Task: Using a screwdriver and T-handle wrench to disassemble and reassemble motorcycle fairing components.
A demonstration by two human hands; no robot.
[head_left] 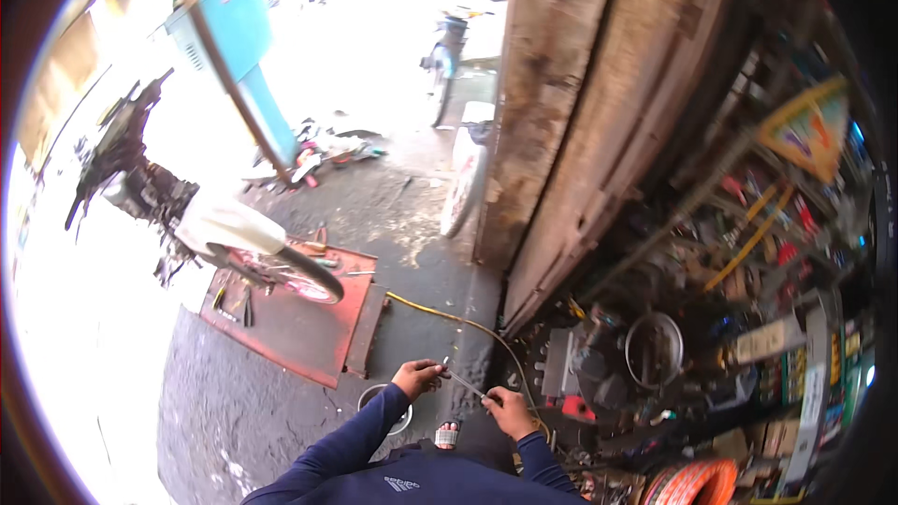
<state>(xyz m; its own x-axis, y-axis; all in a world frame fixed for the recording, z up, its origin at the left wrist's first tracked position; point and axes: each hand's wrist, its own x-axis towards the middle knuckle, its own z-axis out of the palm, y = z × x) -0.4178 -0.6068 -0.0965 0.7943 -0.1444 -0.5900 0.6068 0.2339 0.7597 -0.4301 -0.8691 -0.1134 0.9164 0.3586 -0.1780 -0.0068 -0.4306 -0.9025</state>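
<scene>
Both hands are held out low in front of me, in navy sleeves. A thin, straight metal rod (467, 383) slants between them; its exact kind is too small to make out. My left hand (418, 380) pinches its upper left end, where a small shiny tip pokes up past the fingers. Around the lower right end the fingers of my right hand (510, 413) are closed. Below my left forearm, a round metal basin (406, 422) is partly hidden by the sleeve.
A partly dismantled motorcycle (224, 224) stands over a red metal platform (309, 341) with loose tools. A yellow hose (435, 307) crosses the floor. At right, a wooden door (552, 84), cluttered shelves, a round metal pan (654, 350) and orange-wrapped tires (692, 484) crowd the side.
</scene>
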